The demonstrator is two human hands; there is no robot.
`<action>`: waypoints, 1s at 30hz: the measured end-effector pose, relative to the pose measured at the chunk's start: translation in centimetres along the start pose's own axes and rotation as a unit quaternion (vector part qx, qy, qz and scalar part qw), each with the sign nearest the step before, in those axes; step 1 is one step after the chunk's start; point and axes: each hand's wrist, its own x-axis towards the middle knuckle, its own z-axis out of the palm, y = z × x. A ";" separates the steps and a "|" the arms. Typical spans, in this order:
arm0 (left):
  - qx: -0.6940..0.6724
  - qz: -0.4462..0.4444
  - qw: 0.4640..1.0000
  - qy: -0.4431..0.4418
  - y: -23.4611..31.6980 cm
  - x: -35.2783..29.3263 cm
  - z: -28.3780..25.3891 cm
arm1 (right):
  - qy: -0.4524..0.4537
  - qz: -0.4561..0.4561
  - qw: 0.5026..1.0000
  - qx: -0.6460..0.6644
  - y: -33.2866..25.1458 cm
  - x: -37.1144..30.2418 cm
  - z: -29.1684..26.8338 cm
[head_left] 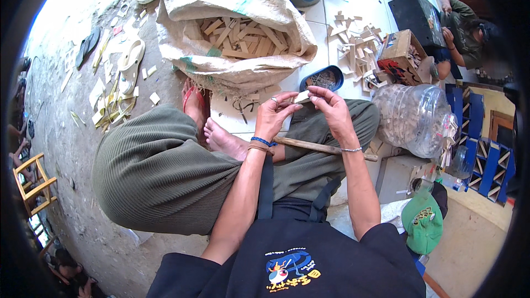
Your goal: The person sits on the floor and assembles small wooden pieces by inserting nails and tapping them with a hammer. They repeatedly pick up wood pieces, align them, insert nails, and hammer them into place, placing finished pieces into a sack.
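A small pale wooden block (302,97) is pinched between the fingertips of both my hands, above my lap. My left hand (271,117) grips its left end with thumb and fingers. On the other end are the closed fingertips of my right hand (334,111). Just beyond the block sits a dark blue oval container (322,79) holding small bits too fine to make out. Across my lap lies a wooden handle (326,148); its left end is hidden behind my left wrist. A dark thin tool (240,108) rests on the tiles by my foot.
A large white sack (232,77) of wooden strips stands ahead. Loose blocks (356,49) are heaped on the tiles, beside a wooden box (402,58). A clear plastic jug (411,118) and green cap (422,223) are at right. Another person (461,30) sits far right.
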 end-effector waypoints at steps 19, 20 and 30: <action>-0.011 0.000 1.000 0.005 -0.3 0.2 0.0 | 0.103 -0.121 0.979 -0.127 1.2 -1.1 4.1; -0.011 0.014 1.000 0.008 -0.3 0.2 0.0 | 0.098 -0.129 0.979 -0.125 1.1 -1.2 4.2; -0.006 0.024 1.000 0.013 -0.5 0.2 0.1 | 0.098 -0.289 0.895 -0.324 1.0 -1.0 4.1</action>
